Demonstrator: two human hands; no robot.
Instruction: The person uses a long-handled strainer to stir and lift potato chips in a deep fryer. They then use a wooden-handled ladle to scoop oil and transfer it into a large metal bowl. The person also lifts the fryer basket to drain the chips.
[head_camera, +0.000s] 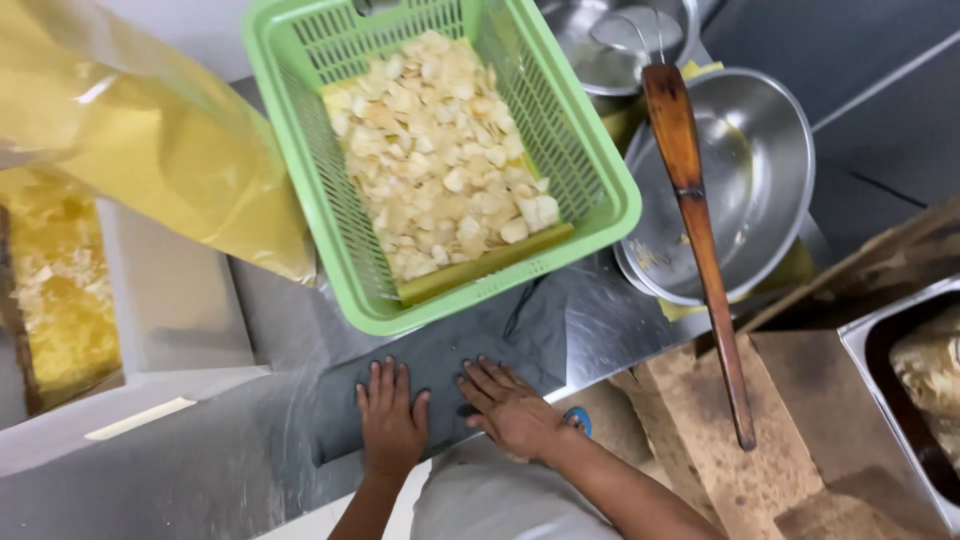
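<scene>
My left hand (390, 420) and my right hand (510, 408) lie flat, palms down and fingers spread, on a dark grey cloth-like sheet (470, 345) spread over the steel counter. Neither hand holds anything. Just beyond them stands a green plastic basket (330, 215) filled with pale chips (435, 150) on a yellowish liner.
A yellow plastic bag (150, 150) hangs at the upper left over a bin of yellow flakes (60, 290). On the right sit steel bowls (770, 160), a wire skimmer with a long wooden handle (700, 230), brown cardboard (720, 420) and a steel tray (900, 400).
</scene>
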